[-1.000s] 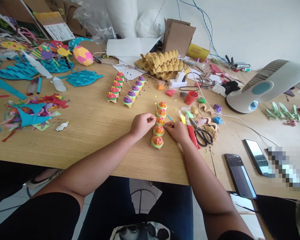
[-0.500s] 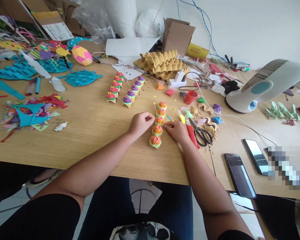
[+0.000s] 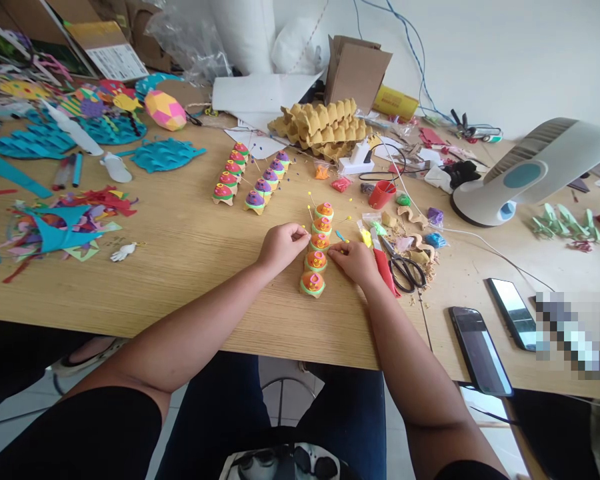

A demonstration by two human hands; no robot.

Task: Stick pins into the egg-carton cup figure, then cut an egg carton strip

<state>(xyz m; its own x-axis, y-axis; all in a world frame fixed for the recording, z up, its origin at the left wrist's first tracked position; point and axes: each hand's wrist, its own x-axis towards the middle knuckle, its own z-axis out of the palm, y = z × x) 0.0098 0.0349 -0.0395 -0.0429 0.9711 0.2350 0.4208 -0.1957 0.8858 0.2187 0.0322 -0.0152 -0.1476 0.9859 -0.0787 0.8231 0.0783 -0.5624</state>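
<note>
A head-worn camera looks forward and down, from close above, onto the table (image 3: 205,247) toward the wall (image 3: 505,60)

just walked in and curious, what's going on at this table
A person's left hand and right hand are at opposite sides of an orange row of decorated cups on the table; exactly what they grip is hard to tell. A red row and purple row stand farther back; scissors lie to the right.
</note>
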